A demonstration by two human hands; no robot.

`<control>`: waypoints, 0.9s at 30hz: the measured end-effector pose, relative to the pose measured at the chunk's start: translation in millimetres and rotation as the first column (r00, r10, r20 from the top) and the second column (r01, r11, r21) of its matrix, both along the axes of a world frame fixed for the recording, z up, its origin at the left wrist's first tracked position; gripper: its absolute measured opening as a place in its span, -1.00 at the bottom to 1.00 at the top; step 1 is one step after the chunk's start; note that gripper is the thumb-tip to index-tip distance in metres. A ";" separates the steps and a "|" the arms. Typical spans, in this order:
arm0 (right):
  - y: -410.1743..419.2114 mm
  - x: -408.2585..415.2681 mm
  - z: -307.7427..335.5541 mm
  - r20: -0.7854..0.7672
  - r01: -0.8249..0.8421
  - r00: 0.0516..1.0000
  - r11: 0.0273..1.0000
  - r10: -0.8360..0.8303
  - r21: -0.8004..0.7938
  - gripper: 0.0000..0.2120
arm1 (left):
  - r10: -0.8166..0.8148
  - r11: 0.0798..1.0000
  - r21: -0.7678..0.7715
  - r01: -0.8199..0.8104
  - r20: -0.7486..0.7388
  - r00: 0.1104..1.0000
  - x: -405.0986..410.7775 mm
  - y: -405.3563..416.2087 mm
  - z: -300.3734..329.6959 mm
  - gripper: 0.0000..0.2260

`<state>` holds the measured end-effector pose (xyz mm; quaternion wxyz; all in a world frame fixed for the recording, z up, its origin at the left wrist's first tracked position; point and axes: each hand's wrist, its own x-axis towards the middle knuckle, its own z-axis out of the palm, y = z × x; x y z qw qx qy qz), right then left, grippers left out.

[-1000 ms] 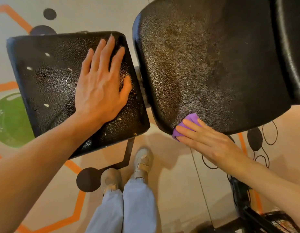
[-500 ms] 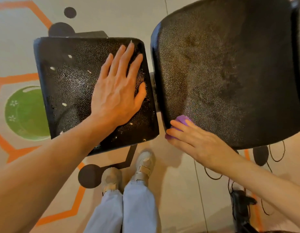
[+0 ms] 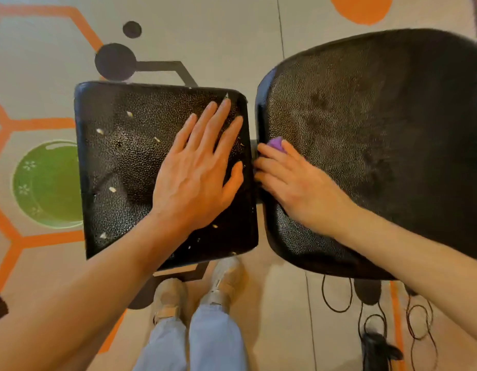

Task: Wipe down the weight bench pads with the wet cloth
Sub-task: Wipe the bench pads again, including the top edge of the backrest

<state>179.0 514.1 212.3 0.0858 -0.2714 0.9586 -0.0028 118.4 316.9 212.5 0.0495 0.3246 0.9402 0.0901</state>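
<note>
Nearest the viewer, under both forearms, stand the person's shoes [image 3: 199, 293] on the patterned floor [image 3: 232, 36], with a loose cable [image 3: 336, 295] lying below the right wrist.

Further out, the left hand [image 3: 197, 175] lies flat, fingers straight and spread, pressing on the seat pad [image 3: 119, 162]. It holds nothing; it appears only to steady the bench. To its left and below its wrist the pad carries pale flecks, so by the look of it this pad has not been wiped yet.

Just to the right, across the narrow gap between the pads, the right hand [image 3: 293, 183] presses the purple cloth [image 3: 276, 143] against the near-left edge of the back pad [image 3: 379, 129]. Its fingers curl over the cloth, which is mostly hidden and peeks out only beyond the fingertips.

Beyond and to the right of that hand the back pad shows dull, streaky patches. They could be damp from wiping, though that cannot be told for sure. I judge the work to be partway: the back pad's edge is in hand, and the seat pad is left to do.
</note>
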 end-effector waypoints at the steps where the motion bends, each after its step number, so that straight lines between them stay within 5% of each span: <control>1: 0.0 -20.0 -1.7 -0.057 0.044 0.997 0.999 -0.044 -0.003 -0.75 | 0.001 1.000 0.003 -0.001 0.000 1.000 -0.2 0.1 0.1 -0.44; 4: -5.7 -21.3 -4.0 -0.087 0.130 0.987 0.991 -0.133 -0.035 -0.72 | 0.001 1.000 0.006 -0.001 0.005 1.000 -1.0 0.3 0.9 -0.44; 8: 3.2 34.8 7.8 0.074 0.040 0.997 0.996 -0.034 -0.082 -0.62 | 0.005 1.000 -0.022 -0.005 0.030 1.000 -0.8 -0.6 3.1 -0.44; 10: 9.0 5.3 5.3 0.037 -0.006 0.999 0.999 0.007 -0.033 -0.62 | 0.005 0.999 -0.039 -0.003 0.039 0.999 -1.4 0.1 4.4 -0.43; 15: 3.0 -80.6 -4.5 -0.125 0.239 0.963 0.971 -0.238 -0.011 -0.67 | 0.011 0.998 -0.060 -0.008 0.056 0.998 -2.8 1.6 4.3 -0.43; 21: 14.1 -32.5 7.1 0.038 0.030 0.999 0.997 -0.028 -0.064 -0.62 | 0.007 0.998 -0.057 -0.003 0.073 0.997 -2.5 0.9 4.4 -0.41; 27: -3.4 -91.8 -1.5 -0.020 0.294 0.955 0.951 -0.297 -0.102 -0.69 | 0.005 0.998 -0.069 0.002 0.090 0.996 -3.8 1.3 5.2 -0.41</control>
